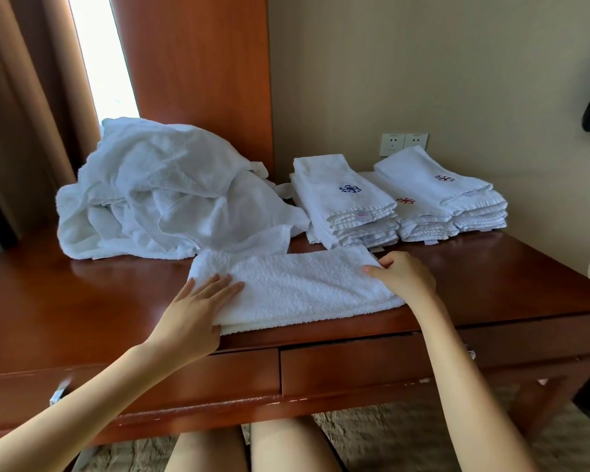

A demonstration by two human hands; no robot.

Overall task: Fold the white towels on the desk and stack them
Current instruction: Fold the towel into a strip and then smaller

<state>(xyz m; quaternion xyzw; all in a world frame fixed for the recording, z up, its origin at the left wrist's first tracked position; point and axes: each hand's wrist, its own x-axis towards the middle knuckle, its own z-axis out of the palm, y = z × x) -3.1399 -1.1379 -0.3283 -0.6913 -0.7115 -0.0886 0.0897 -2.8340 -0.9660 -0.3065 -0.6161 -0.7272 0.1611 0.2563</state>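
A white towel (297,287), folded into a long strip, lies across the front of the wooden desk (92,311). My left hand (198,308) presses flat on its left end, fingers straight and spread. At the strip's right end my right hand (402,274) rests on the edge, with its fingers on the far corner. A heap of unfolded white towels (164,192) sits at the back left. Two stacks of folded towels stand at the back right: one with a blue emblem (348,206), one with red emblems (440,199).
A tall wooden panel (198,80) rises behind the heap, with a curtain (24,107) to its left. Wall sockets (404,143) sit behind the stacks. Two drawers (355,366) run under the desk's front edge. My knees show below.
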